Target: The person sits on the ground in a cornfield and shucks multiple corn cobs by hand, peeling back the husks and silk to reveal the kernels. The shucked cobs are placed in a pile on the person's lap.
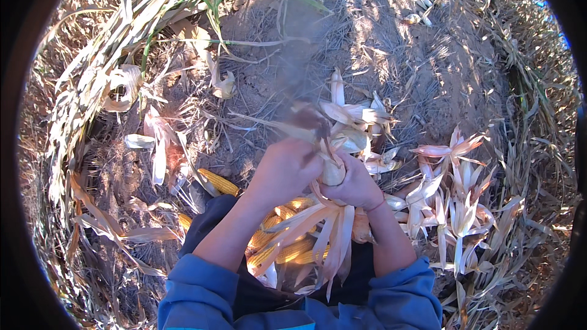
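Both my hands are together before me at an ear of corn in pale dry husk (pixel 332 172). My right hand (pixel 355 182) wraps around the ear from its right side. At the ear's upper end, my left hand (pixel 293 162) is closed on husk leaves, with a dark, blurred tip beside its fingers. Peeled-back husk leaves (pixel 337 233) hang below my right hand. Husked yellow corn cobs (pixel 293 251) lie in a pile between my legs, partly hidden by my left forearm and the hanging leaves. Another bare yellow cob (pixel 219 182) lies beside my left knee.
Loose husks (pixel 362 123) lie on the dry soil ahead, and a larger heap of husks (pixel 458 201) is at the right. Long dry corn stalks and leaves (pixel 114 46) curve along the left. More stalks (pixel 527 82) edge the right side. Straw and roots litter the soil.
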